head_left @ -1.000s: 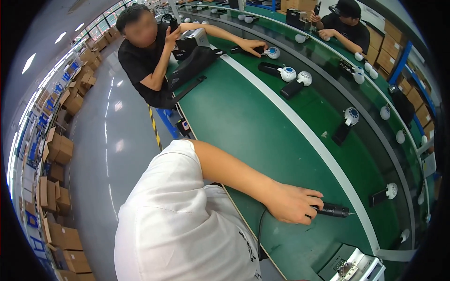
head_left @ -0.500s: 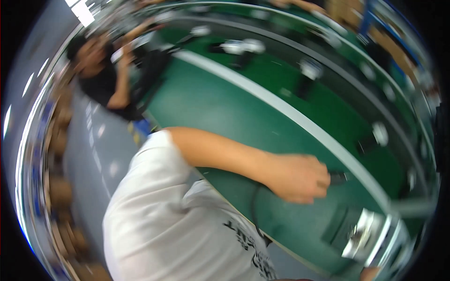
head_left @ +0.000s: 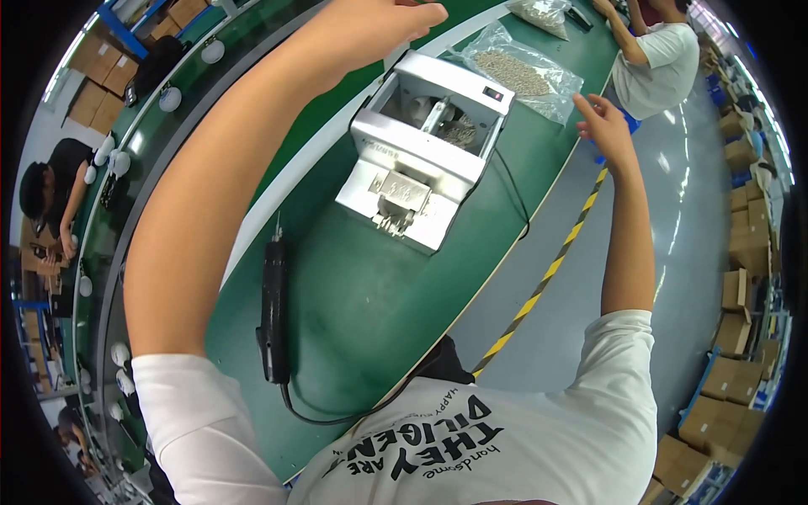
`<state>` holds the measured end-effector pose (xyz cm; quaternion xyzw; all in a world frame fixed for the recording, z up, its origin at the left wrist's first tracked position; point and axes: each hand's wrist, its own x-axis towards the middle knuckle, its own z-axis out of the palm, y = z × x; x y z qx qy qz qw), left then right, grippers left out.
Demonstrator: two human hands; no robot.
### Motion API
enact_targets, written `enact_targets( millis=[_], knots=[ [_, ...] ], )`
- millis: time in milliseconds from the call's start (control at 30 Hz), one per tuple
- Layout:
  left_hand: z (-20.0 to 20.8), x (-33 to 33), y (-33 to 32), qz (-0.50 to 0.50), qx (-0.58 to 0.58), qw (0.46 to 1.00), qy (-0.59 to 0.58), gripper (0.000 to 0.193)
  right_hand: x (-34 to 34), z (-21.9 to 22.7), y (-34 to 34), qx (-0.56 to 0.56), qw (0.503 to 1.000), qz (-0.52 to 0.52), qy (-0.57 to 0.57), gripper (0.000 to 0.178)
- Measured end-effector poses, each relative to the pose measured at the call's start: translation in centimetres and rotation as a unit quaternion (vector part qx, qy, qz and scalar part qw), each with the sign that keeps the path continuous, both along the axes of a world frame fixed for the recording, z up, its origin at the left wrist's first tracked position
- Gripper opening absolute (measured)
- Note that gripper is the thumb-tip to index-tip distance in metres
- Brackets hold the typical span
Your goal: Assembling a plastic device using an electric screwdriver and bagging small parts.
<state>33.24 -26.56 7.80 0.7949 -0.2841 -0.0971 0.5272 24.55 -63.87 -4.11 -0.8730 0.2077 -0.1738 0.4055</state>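
Observation:
My left hand (head_left: 370,34) reaches past the far left corner of a silver screw feeder (head_left: 412,139). Its fingers look loosely apart, though the picture's top edge cuts part of them off, and nothing shows in them. Over the bench's right edge, my right hand (head_left: 608,135) is open with spread fingers, beside a clear plastic bag of small screws (head_left: 515,74) and not visibly gripping it. Small metal parts lie inside the feeder's open top. A black electric screwdriver (head_left: 273,311) rests on the green bench (head_left: 362,295), below my left forearm, its cable running toward my body.
Another bag of small parts (head_left: 543,15) lies farther along the bench. A conveyor (head_left: 156,156) with white round items runs at the left. A co-worker (head_left: 661,67) sits at far right. Yellow-black floor tape (head_left: 547,278) and stacked cartons (head_left: 724,370) are on the right.
The view has swung to the right. My left hand, earlier at the screwdriver, is now beyond the feeder. The screwdriver lies free on the bench, and my right hand has come fully into view.

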Motion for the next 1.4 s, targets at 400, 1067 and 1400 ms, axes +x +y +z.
enact_targets(
  millis=[400,1067,1400],
  knots=[
    [-8.6,12.9,-11.7,-0.004,0.267,0.962,0.063,0.052,3.7,-1.9,-2.7,0.12,0.988,-0.022,0.091,0.078],
    [-12.3,16.6,-13.9,-0.02,0.223,0.949,0.223,0.027,4.1,-1.6,-1.3,0.071,0.985,-0.011,0.156,0.084],
    [-12.9,17.2,-13.6,-0.047,0.198,0.963,0.178,0.015,4.2,-2.7,-2.0,0.317,0.948,-0.012,0.04,0.054]
  ],
)
